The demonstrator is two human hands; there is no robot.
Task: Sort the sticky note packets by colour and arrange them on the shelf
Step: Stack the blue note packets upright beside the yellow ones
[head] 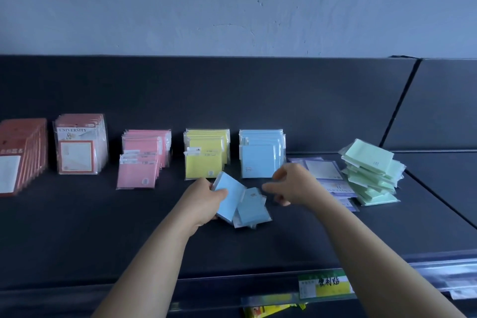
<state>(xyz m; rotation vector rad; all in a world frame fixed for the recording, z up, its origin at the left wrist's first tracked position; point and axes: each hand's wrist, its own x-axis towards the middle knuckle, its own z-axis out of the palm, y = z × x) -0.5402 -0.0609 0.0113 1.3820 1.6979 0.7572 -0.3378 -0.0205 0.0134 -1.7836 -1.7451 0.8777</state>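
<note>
wall [232, 2]: pale, rough; ends at the top edge of the back panel [206, 90].
shelf [77, 227]: dark and flat. Wide bare strip between the rows and the front edge; bare also front left.
side shelf [444, 175]: adjoins on the right, set at an angle, with a seam between.
front rail [438, 271]: clear strip along the front edge, carrying a yellow-green label [325, 285].
red row [20, 155]: upright, far left, cut by the frame edge.
University row [77, 147]: upright, just right of red.
green pile [371, 173]: loose, slumped stack at the right end, near the seam.
pink row [142, 157], yellow row [205, 155], blue row [260, 155]: upright, with gaps between the rows.
purple packets [327, 175]: lying flat between blue row and green pile.
left grip [204, 201]: grasps blue packet [229, 205] by its left edge, tilted, in front of yellow and blue rows.
right grip [294, 183]: blurred; fingers loosely curled, nothing in it; above the shelf beside the loose packets.
second blue packet [251, 210]: flat on the shelf, overlapping the held one's right edge.
</note>
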